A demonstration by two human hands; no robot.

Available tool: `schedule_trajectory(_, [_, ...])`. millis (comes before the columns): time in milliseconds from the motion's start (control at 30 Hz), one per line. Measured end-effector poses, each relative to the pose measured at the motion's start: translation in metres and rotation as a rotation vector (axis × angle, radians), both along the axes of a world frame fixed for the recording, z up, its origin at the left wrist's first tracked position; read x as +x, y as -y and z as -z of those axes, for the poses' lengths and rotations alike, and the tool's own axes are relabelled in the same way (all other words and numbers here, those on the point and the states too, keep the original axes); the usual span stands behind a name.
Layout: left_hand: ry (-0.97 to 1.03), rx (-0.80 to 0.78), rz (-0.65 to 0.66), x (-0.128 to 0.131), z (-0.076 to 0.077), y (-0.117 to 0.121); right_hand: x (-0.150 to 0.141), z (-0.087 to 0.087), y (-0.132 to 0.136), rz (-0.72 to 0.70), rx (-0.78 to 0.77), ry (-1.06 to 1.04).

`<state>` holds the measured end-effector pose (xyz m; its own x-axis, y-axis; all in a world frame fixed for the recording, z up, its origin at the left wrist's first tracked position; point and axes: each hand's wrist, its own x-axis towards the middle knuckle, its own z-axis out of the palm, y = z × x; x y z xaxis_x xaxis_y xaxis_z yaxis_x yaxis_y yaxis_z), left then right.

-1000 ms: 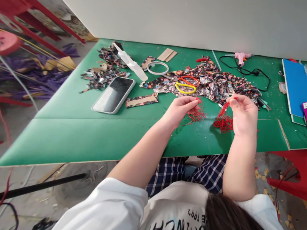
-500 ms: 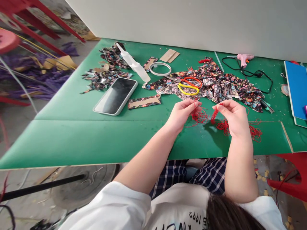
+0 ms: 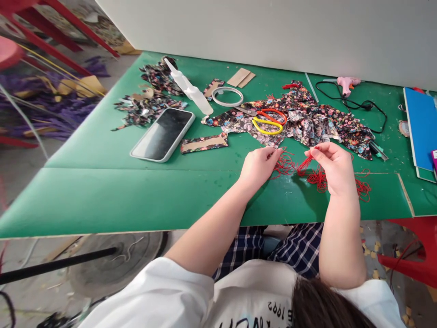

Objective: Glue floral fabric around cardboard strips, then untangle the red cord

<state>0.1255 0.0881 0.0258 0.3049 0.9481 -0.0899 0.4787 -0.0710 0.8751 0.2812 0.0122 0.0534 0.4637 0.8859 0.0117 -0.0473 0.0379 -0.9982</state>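
Observation:
My right hand (image 3: pixel 333 165) pinches a small bundle of red thread (image 3: pixel 303 165) between thumb and fingertips, its strands hanging down to the left. Facing it, my left hand (image 3: pixel 257 169) is closed, with loose red strands (image 3: pixel 284 163) at its fingertips; the hand partly hides them. Under and beside my right hand lie more tangled piles of red thread (image 3: pixel 318 178) on the table. Just beyond both hands, scissors (image 3: pixel 268 127) with one yellow and one red handle rest on a crumpled dark floral cloth (image 3: pixel 307 125).
On the green table (image 3: pixel 153 196) lie a phone (image 3: pixel 163 134), a white squeeze bottle (image 3: pixel 189 87), a tape ring (image 3: pixel 227 97), floral scraps (image 3: pixel 146 109) and a cloth-edged card strip (image 3: pixel 204 143). A pink glue gun (image 3: pixel 347 85) with black cord and a blue folder (image 3: pixel 421 130) stand right.
My left hand has lowered slightly, its fingers now nearer the table and the loose strands. The bundle in my right hand now slants more to the left. The view has shifted a little.

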Motion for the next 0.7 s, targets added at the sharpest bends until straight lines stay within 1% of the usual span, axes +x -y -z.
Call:
schedule_trajectory(67, [0.061,-0.083,0.012,0.0,0.002,-0.002,0.0,0.0,0.0,-0.001,-0.008,-0.001])
schedule_trajectory(200, [0.223,-0.298,0.04,-0.001,0.005,-0.005,0.001,0.0,0.001,-0.004,-0.017,0.017])
schedule_trajectory(267, [0.306,-0.36,0.041,-0.001,0.004,-0.004,0.001,0.0,0.002,-0.009,-0.021,0.026])
schedule_trajectory(333, [0.381,-0.379,0.04,-0.002,0.003,-0.003,0.0,-0.001,0.002,-0.019,-0.03,0.033])
schedule_trajectory(433, [0.52,-0.365,0.041,-0.002,0.0,0.0,-0.002,-0.002,0.002,-0.029,-0.061,0.035])
schedule_trajectory(533, [0.628,-0.291,0.041,-0.001,-0.003,0.005,-0.005,-0.002,0.0,-0.037,-0.098,0.053])
schedule_trajectory(700, [0.554,-0.118,0.047,-0.001,-0.009,0.015,-0.011,0.002,-0.003,-0.046,-0.078,0.109])
